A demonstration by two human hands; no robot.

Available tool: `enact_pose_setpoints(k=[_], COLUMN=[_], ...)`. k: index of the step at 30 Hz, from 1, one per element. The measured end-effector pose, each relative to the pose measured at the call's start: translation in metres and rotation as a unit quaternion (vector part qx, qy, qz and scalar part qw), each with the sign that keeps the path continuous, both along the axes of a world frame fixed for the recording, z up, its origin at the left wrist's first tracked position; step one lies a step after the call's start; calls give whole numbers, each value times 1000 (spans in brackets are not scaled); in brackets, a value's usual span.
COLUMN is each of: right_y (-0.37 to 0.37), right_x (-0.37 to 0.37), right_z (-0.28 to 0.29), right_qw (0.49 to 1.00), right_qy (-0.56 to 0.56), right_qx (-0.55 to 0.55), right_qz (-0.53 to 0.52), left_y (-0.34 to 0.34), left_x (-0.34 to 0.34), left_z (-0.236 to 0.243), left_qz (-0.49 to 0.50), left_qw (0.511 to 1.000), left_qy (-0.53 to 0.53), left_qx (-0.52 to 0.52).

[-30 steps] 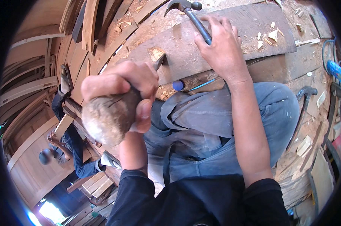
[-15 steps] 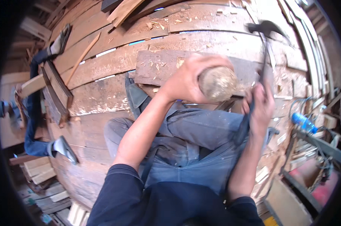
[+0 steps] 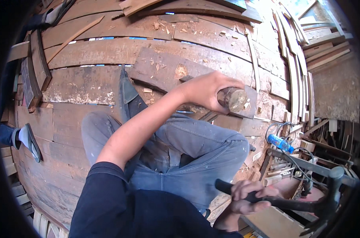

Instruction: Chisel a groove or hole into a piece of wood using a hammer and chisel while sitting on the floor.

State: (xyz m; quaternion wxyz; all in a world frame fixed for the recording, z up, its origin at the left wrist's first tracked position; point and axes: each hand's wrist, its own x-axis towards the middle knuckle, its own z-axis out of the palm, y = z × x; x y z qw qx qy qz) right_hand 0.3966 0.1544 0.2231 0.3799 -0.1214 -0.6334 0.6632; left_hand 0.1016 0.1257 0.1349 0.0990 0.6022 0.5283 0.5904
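My left hand (image 3: 211, 92) is closed around a thick, round wooden piece (image 3: 236, 100) with a pale, rough end facing up. The piece is over the right part of a brown plank (image 3: 156, 65) lying on the floor in front of my bent legs. A pale, roughly cut patch (image 3: 181, 71) shows in that plank's face. Low at the right, my right hand (image 3: 249, 195) grips the dark handle of a claw hammer (image 3: 295, 203). The hammer's head is out to the right, away from the plank. The lower end of the wooden piece is hidden by my left hand.
Wood chips litter the floorboards (image 3: 108, 49), which have gaps between them. A blue-labelled bottle (image 3: 280, 142) lies at the right by cables and a metal frame (image 3: 299, 160). Long boards (image 3: 297, 67) line the right side. At the left edge is another person's sandalled foot (image 3: 28, 142).
The hammer in my right hand has swung from upright beyond the plank down to the lower right. My left hand keeps its hold on the wooden piece. The view has shifted.
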Motion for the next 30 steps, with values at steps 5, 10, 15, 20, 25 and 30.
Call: enact_pose_setpoints(k=[5,10,15,20,25,30], right_y=[-9,-11,-14,-13,-20,-7], right_x=[-19,-6,-3,21,12,27], right_z=[-27,-10,-21,-19,-35,-23], right_qw=[942,996,925,985,955,970], right_qy=[-329,-89,-319,-139,-244,-189], right_qx=[-19,5,-203,-96,-161,-142], right_qz=[62,-10,37,-27,39,-61], left_y=[-2,3,6,8,11,10], left_x=[2,6,10,21,24,27], left_z=[-1,-2,-8,-9,-15,-17], left_qz=[-15,1,-11,-6,1,20], left_qw=[999,999,999,998,999,997], left_qy=[10,35,15,27,31,39], left_qx=[-46,-9,-30,-50,-44,-55])
